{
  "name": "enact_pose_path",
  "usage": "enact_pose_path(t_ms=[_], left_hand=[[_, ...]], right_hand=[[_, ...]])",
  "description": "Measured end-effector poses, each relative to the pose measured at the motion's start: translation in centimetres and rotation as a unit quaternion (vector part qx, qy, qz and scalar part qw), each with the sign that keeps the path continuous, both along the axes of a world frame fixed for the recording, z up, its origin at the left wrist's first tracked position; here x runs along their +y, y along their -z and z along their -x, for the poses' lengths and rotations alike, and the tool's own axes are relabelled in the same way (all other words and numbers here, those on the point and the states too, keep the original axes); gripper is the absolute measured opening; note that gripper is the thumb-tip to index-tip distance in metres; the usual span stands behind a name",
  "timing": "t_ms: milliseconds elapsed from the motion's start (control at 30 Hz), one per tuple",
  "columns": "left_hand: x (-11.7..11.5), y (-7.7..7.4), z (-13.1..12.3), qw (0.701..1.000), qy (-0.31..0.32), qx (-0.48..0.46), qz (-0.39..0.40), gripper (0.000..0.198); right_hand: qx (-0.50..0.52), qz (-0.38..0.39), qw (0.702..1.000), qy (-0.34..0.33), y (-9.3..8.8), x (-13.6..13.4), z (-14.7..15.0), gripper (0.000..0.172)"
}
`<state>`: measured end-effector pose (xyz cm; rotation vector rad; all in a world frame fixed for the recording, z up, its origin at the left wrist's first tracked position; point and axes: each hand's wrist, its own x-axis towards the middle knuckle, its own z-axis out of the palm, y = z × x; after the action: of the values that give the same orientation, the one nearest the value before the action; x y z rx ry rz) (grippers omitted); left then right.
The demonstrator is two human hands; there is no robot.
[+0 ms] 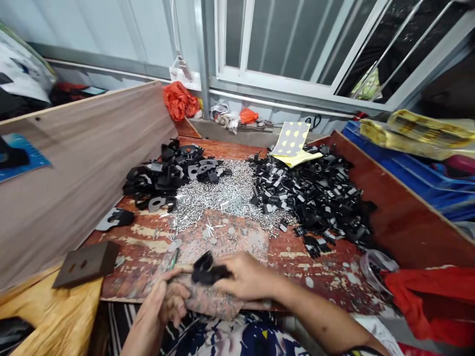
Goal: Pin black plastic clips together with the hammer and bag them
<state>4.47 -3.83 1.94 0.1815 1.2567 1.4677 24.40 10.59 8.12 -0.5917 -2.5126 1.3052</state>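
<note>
My right hand (pixel 247 277) is closed on a small black plastic part (pixel 208 271) above the table's front edge. The part is slightly blurred, so its exact kind is unclear. Close on its left is my left hand (pixel 166 296), with one finger stretched toward the part and the others loosely curled and apart. Nothing shows in its grasp, and whether the fingertip touches the part is unclear. Just beyond the hands lies a thin green object (pixel 173 258). Loose silver pins (pixel 211 227) lie on the worn stone slab (pixel 245 242) ahead.
A heap of metal pins (pixel 230 185) spreads between black plastic parts on the left (pixel 159 178) and right (pixel 311 198). A brown block (pixel 87 263) sits front left. Wooden side boards (pixel 92 148) bound the table. A clear tub (pixel 374 267) and red cloth (pixel 434 301) are front right.
</note>
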Motion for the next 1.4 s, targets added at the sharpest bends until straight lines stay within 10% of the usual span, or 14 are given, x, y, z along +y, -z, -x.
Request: enact_pose_path(t_ms=[100,200,267,400,600,867,1133,1267,1400], left_hand=[[-0.2,0.6,0.2,0.999,0.019,0.039,-0.004,0.063],[-0.2,-0.1,-0.4,0.997,0.019,0.077,0.0,0.055],[-0.1,-0.6,-0.8,0.995,0.018,0.095,0.0,0.05],[0.1,-0.9,-0.9,0.994,0.021,0.106,0.003,0.049],[0.3,-1.2,-1.0,0.996,0.018,0.087,-0.002,0.044],[-1.6,-4.1,-0.2,0.997,0.004,0.081,-0.009,0.046],[3.9,-5.8,-0.2,0.996,-0.062,0.029,-0.052,0.06],[3.9,-4.9,0.8,0.995,-0.093,0.002,-0.035,0.042],[2.2,-5.0,2.0,0.993,-0.115,0.016,-0.014,0.04]], right_hand=[[0.088,0.093,0.968,0.214,-2.5,5.0,-4.1,0.018],[0.305,0.097,0.873,0.367,-5.0,10.3,-6.9,0.032],[0.331,0.051,0.862,0.38,-5.5,12.9,-6.5,0.044],[0.109,-0.113,0.943,0.294,-3.1,16.1,-0.4,0.04],[0.014,-0.211,0.94,0.269,-1.1,20.2,10.3,0.028],[-0.019,-0.293,0.929,0.225,-2.2,13.5,11.6,0.037],[0.046,-0.246,0.968,0.018,1.0,0.7,8.6,0.014],[0.021,-0.24,0.97,-0.021,0.0,4.4,4.5,0.022],[-0.13,-0.416,0.883,0.172,-1.8,13.3,-1.8,0.043]])
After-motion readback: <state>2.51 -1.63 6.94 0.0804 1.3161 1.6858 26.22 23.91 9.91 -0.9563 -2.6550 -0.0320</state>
